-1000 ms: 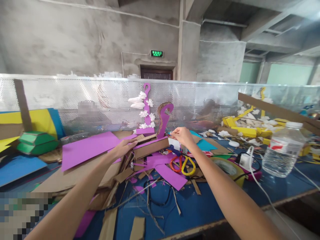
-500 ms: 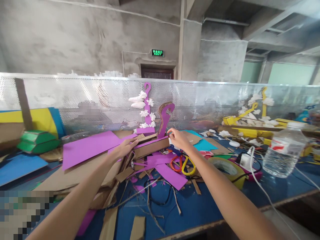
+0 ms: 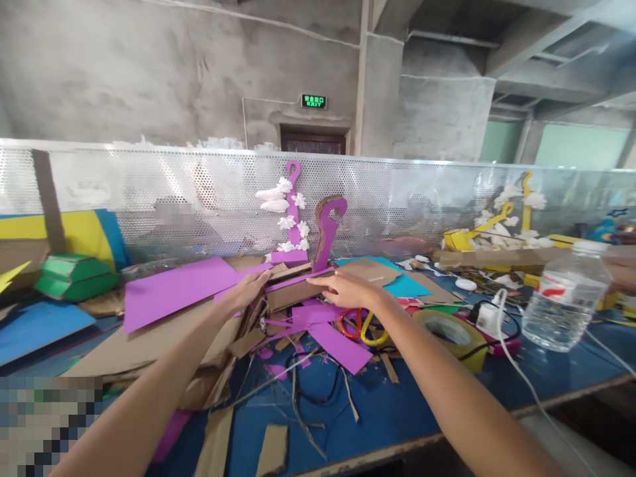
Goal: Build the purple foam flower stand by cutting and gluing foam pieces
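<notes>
A small cardboard box (image 3: 291, 294) with a purple strip along its top front edge lies in front of me. From it rises a purple hook-shaped piece (image 3: 326, 242) with brown corrugated sides. My left hand (image 3: 248, 290) grips the box's left end, fingers over the top corner; its thumb is hard to see. My right hand (image 3: 350, 289) lies at the box's right part, index finger stretched along the purple edge and the other fingers partly curled. Red-handled scissors (image 3: 350, 324) and a yellow handle (image 3: 372, 330) lie just below this hand. Behind stands a purple hook (image 3: 293, 215) with white tufts.
Purple scraps (image 3: 340, 348) and cardboard offcuts litter the blue table (image 3: 328, 424). To the right are a tape roll (image 3: 450, 331), a white cable and a water bottle (image 3: 566, 305). Purple sheet (image 3: 179, 291) lies left. A perforated metal screen (image 3: 223, 212) runs along the back.
My right hand has moved left from the box's right end onto its front top edge, index finger now extended. My left hand stays at the left end. A cardboard strip now shows farther right.
</notes>
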Available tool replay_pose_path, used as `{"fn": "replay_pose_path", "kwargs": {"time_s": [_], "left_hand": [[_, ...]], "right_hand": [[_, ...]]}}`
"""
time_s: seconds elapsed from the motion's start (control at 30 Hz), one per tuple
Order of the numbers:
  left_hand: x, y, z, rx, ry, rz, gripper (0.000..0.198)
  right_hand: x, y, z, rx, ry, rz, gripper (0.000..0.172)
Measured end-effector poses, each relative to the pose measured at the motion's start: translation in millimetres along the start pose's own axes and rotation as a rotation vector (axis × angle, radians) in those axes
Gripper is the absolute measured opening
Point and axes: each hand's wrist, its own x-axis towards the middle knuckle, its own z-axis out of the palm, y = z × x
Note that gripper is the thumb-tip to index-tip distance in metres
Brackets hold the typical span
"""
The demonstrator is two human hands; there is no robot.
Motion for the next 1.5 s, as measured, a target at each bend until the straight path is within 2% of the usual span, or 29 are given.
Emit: {"fn": "replay_pose_path", "kwargs": {"time_s": [0.2,0.4,0.7,1.0,1.2,1.3,1.37,1.43,1.5], "left_hand": [[5,-8,0.1,-0.049,-0.081,-0.033,0.079],[-2,1,-0.5,-0.013,-0.074,0.016,0.075],[-8,12,1.2,-0.016,-0.087,0.005,0.071],[-13,15,0.0,0.024,-0.112,0.028,0.075],[-7,4,0.1,0.014,-0.095,0.028,0.075],[-2,-3,-0.5,0.002,-0.109,0.006,0.078],[1,-6,-1.1,-0.004,-0.114,0.008,0.079],[4,-8,-1.5,-0.014,-0.110,0.026,0.078],[5,-11,-1.7,-0.027,-0.093,0.032,0.077]], "right_hand": [[2,-1,4,-0.038,0.023,-0.014,0.057],[4,-5,9,-0.143,0.004,0.033,0.059],[10,-14,16,-0.248,-0.051,0.049,0.063],[18,-32,30,-0.305,0.041,0.018,0.063],[21,-39,35,-0.266,0.065,-0.057,0.062],[21,-38,31,-0.150,0.123,-0.105,0.053],[22,-34,26,-0.034,0.195,-0.106,0.039],[22,-27,21,0.060,0.273,-0.069,0.023],[22,-17,16,0.114,0.346,-0.017,0.015]]}}
